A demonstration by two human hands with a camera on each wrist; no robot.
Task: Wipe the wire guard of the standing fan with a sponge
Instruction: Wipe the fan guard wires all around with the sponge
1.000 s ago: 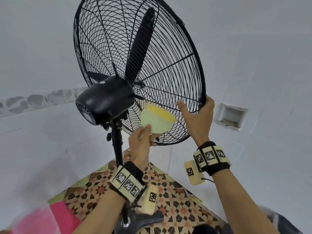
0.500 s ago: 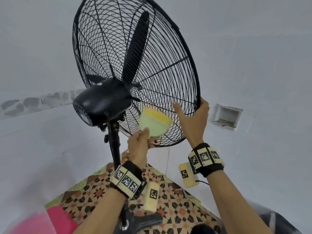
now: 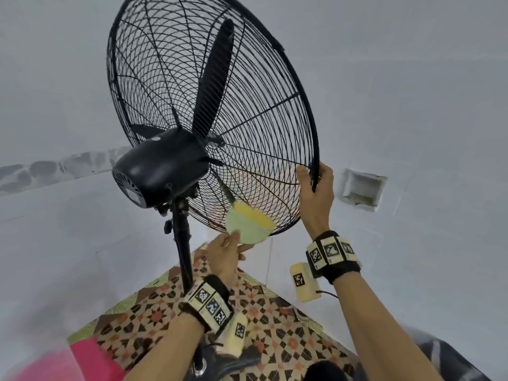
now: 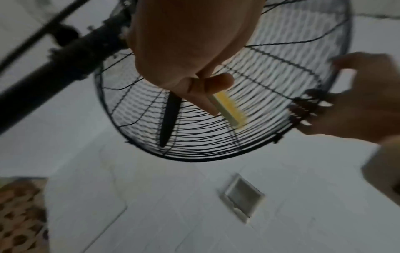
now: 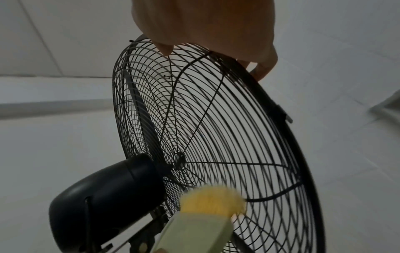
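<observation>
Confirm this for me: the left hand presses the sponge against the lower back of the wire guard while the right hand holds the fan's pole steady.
One thing is wrong. The head view shows the right hand gripping the outer rim of the wire guard, not the pole. The left hand does press the sponge against the guard's lower back.

Black wire guard [image 3: 247,111], glossy plastic motor housing [image 3: 165,163], soft foam sponge [image 3: 248,224]

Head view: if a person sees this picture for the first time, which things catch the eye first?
The big black standing fan fills the upper middle, its wire guard tilted toward the wall. At the guard's lower edge, the left hand presses a yellow and green sponge against the wires. The right hand grips the rim on the right.
</observation>
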